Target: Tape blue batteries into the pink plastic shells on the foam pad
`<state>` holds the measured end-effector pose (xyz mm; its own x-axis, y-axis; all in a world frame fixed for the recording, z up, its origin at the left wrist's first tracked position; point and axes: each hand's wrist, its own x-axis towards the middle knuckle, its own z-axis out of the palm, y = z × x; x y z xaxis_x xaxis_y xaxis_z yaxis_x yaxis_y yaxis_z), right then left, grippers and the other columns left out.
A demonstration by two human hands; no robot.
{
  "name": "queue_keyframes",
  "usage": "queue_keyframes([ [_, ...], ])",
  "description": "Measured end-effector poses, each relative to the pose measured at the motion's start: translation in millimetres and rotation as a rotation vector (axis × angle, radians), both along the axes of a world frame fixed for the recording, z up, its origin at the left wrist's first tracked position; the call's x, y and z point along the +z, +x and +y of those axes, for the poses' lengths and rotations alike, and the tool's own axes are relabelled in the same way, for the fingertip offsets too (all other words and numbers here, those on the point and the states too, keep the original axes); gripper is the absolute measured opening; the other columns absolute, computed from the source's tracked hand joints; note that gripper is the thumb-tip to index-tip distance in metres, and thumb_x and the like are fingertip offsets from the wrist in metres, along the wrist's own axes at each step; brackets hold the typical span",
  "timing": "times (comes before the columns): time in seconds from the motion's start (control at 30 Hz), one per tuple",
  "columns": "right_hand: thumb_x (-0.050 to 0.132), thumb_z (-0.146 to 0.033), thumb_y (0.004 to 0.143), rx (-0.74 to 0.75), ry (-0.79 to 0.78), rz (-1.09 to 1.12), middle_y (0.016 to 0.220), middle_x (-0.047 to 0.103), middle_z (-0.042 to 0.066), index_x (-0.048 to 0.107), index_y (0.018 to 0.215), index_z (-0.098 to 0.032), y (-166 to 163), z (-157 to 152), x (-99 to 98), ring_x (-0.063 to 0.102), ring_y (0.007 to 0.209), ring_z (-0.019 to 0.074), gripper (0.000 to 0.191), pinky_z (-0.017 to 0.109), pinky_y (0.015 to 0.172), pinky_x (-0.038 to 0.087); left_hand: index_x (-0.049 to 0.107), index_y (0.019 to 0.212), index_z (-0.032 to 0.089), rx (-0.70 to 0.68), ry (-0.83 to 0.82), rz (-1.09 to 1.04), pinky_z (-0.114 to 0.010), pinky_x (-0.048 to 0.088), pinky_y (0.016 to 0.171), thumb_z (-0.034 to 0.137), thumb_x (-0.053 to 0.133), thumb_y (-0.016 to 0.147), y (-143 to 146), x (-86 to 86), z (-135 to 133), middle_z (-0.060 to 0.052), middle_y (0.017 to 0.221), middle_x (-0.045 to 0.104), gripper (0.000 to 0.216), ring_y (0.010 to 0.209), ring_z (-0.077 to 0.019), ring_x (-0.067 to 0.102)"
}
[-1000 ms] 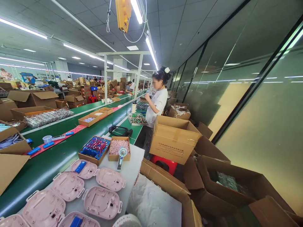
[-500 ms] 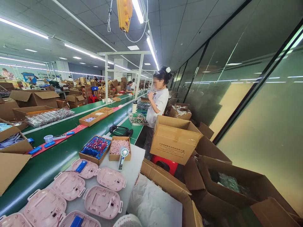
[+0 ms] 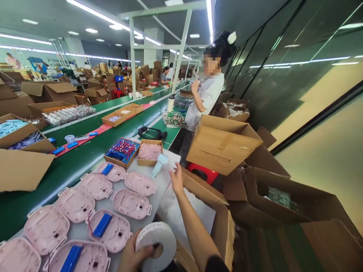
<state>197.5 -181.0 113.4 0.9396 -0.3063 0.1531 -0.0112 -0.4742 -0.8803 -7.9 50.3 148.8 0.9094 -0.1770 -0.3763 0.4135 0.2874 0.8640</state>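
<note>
At the bottom centre, my left hand [image 3: 133, 251] grips a wide white tape roll [image 3: 147, 236], thumb at its core. My right hand [image 3: 177, 180] is raised over the bench's right edge, fingers apart, with nothing visible in them. Just left of it lies a small light-blue device [image 3: 159, 164], shaped like a handheld fan, not touched by the hand. Pink plastic shells [image 3: 132, 204] cover the near bench, open side up. Blue battery packs [image 3: 102, 225] lie in some of them, a few with red wires showing.
A box of wired blue batteries [image 3: 121, 152] and a box of small pink parts [image 3: 150, 151] stand behind the shells. The green conveyor [image 3: 82, 160] runs along the left. Cartons [image 3: 224, 145] crowd the right. A co-worker [image 3: 208, 87] stands ahead by the line.
Both hands have come into view, the left with the tape roll, now raised higher. The fan-like device shows a light-blue side instead of its white face. The view has tilted down.
</note>
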Motion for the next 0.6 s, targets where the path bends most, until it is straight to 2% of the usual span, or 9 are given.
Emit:
queue_keyframes([
  [0.03,0.052,-0.055,0.096,0.032,0.041,-0.055,0.159,0.047,0.021,0.031,0.161,-0.016,28,6,5.7,0.058,0.133,0.0297,0.078,0.048,0.115,0.048,0.076,0.111,0.01,-0.018,-0.027,-0.006,-0.033,0.055,0.085,0.071,0.097,0.05,0,0.1,-1,-0.014,0.101,0.079,0.088,0.093,-0.0285,0.072],
  [0.1,0.065,-0.05,0.086,0.068,0.109,-0.128,0.15,0.055,0.021,0.036,0.157,-0.013,68,18,14.0,0.062,0.121,0.0278,0.085,0.046,0.11,0.05,0.076,0.112,0.011,-0.041,-0.033,-0.03,-0.029,0.053,0.081,0.069,0.096,0.056,-1,1.6,-1,-0.012,0.097,0.079,0.083,0.089,-0.025,0.071],
  [0.17,0.071,-0.047,0.081,0.052,0.073,-0.187,0.138,0.062,0.019,0.046,0.147,-0.014,84,28,18.9,0.061,0.116,0.0279,0.078,0.045,0.108,0.05,0.076,0.112,0.011,-0.028,-0.003,-0.057,-0.028,0.052,0.08,0.069,0.095,0.058,-2,3.7,2,-0.012,0.096,0.078,0.081,0.089,-0.0246,0.07],
  [0.23,0.074,-0.047,0.078,0.022,0.002,-0.233,0.131,0.063,0.018,0.052,0.136,-0.014,86,34,22.8,0.06,0.117,0.0293,0.07,0.045,0.108,0.05,0.076,0.111,0.011,0.008,0.014,-0.056,-0.029,0.052,0.082,0.069,0.095,0.057,-4,4.9,5,-0.011,0.097,0.078,0.081,0.091,-0.0261,0.07],
  [0.3,0.076,-0.048,0.078,0.026,-0.056,-0.25,0.131,0.062,0.019,0.051,0.13,-0.014,84,39,28.3,0.061,0.118,0.0304,0.067,0.044,0.106,0.05,0.076,0.109,0.012,0.031,0.006,-0.046,-0.029,0.052,0.083,0.068,0.096,0.056,-5,4.6,8,-0.011,0.097,0.078,0.08,0.091,-0.0266,0.069],
  [0.47,0.074,-0.045,0.086,0.123,-0.25,-0.127,0.133,0.068,0.017,0.045,0.137,-0.018,92,59,52.2,0.07,0.113,0.0312,0.065,0.04,0.096,0.054,0.077,0.108,0.012,0.024,-0.027,-0.059,-0.029,0.051,0.083,0.068,0.096,0.058,-7,0.8,10,-0.01,0.097,0.078,0.077,0.09,-0.0247,0.068],
  [0.6,0.075,-0.046,0.087,0.106,-0.373,-0.013,0.129,0.072,0.015,0.046,0.139,-0.02,99,84,67.4,0.072,0.111,0.0335,0.065,0.042,0.093,0.054,0.077,0.109,0.012,0.032,-0.019,-0.067,-0.031,0.051,0.085,0.067,0.096,0.057,-8,2.4,11,-0.011,0.098,0.078,0.078,0.093,-0.0267,0.068],
])
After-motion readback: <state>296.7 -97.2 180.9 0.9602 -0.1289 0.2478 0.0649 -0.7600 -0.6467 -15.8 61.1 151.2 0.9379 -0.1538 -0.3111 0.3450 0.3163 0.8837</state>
